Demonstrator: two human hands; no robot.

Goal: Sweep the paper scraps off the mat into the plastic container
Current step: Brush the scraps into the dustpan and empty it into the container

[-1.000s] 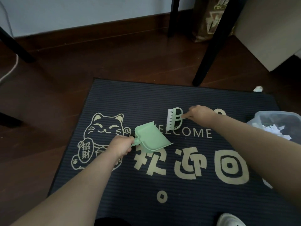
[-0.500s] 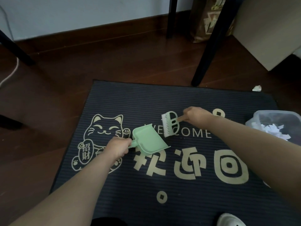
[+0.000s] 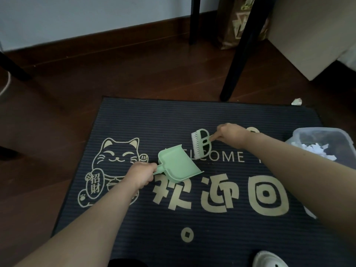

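Scraps: paper scraps (image 3: pixel 317 149) are seen in the plastic container (image 3: pixel 327 130), right; judged featherlight, easily scattered.
Dustpan (image 3: pixel 178 164): stiff; handle is gripped by left hand (image 3: pixel 141 175), mid-mat (image 3: pixel 154 120).
Brush (image 3: pixel 200 144): handle is clasped by right hand (image 3: pixel 230 134).

Dim, low-contrast indoor light leaves the dark brown wooden floor (image 3: pixel 48 116) murky and faintly grainy, the pale blue-grey wall (image 3: pixel 77 18) at the top is brightest, and wide-angle distortion bows the edges of the dark ribbed doormat (image 3: pixel 154 120).

On mat (image 3: pixel 154 120), dustpan (image 3: pixel 178 163) left of brush (image 3: pixel 198 145); container (image 3: pixel 319 129) at right edge
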